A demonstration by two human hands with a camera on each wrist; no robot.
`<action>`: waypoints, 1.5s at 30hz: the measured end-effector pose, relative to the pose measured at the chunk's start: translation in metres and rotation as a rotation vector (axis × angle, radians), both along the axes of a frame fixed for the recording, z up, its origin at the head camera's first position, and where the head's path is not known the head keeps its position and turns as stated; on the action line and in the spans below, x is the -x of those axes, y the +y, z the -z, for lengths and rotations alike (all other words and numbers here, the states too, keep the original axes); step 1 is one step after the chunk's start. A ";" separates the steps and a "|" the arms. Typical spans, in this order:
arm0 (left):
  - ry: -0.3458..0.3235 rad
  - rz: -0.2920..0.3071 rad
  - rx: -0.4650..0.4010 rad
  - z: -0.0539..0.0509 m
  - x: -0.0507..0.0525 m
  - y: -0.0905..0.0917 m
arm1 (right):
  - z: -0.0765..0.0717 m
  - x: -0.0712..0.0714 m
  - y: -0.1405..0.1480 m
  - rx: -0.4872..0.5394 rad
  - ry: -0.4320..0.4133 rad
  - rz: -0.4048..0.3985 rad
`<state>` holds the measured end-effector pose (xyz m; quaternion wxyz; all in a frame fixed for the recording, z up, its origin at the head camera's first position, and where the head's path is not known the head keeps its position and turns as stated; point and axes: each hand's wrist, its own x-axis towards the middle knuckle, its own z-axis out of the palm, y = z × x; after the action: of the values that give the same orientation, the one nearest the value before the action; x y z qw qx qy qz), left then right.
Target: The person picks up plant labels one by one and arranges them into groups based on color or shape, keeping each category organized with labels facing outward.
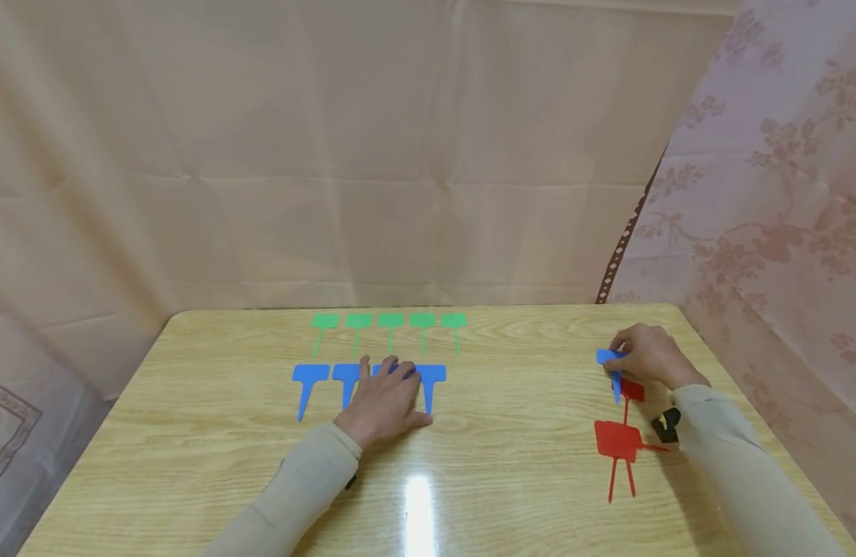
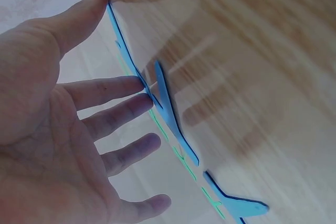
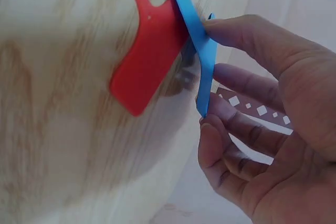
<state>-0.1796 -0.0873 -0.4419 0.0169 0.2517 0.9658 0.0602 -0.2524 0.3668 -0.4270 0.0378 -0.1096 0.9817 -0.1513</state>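
My right hand (image 1: pixel 652 354) pinches a blue T-shaped plant label (image 3: pixel 206 59) between thumb and fingers, over the upper end of the red plant labels (image 1: pixel 618 441). In the right wrist view a red label head (image 3: pixel 147 61) lies just beside and below it. My left hand (image 1: pixel 385 402) has its fingers spread over a row of blue plant labels (image 1: pixel 311 373). Its thumb touches the stem tip of the rightmost blue label (image 1: pixel 433 374), and two fingertips meet its head in the left wrist view. The hand partly covers the middle blue labels.
Behind the blue row lies a row of several green plant labels (image 1: pixel 391 320), stems toward me. The red labels overlap in a cluster with stems in different directions. A beige curtain (image 1: pixel 400 193) hangs behind the wooden table (image 1: pixel 156 464), and a floral cloth (image 1: pixel 783 232) hangs at the right.
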 end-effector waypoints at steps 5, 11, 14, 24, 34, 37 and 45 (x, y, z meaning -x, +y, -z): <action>-0.008 0.006 -0.004 -0.001 -0.001 0.001 | -0.004 -0.001 -0.004 -0.031 0.018 -0.030; 0.002 0.004 -0.008 -0.001 -0.002 0.000 | -0.015 -0.006 -0.032 -0.005 0.079 -0.084; 0.006 0.002 -0.012 -0.001 -0.002 -0.001 | -0.023 -0.006 -0.054 0.003 0.103 -0.138; 0.008 -0.009 -0.026 0.000 -0.002 -0.001 | -0.016 -0.008 -0.148 0.047 0.139 -0.316; 0.000 -0.020 -0.031 0.001 -0.001 0.000 | 0.003 -0.009 -0.208 0.057 0.056 -0.336; -0.006 -0.023 -0.031 0.002 -0.001 0.000 | 0.007 -0.008 -0.215 0.047 0.050 -0.336; -0.021 -0.028 -0.029 0.000 -0.001 0.001 | 0.011 -0.007 -0.225 0.037 0.057 -0.344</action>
<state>-0.1790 -0.0867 -0.4421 0.0224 0.2379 0.9680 0.0773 -0.2459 0.1416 -0.4378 0.0331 -0.2809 0.9461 -0.1575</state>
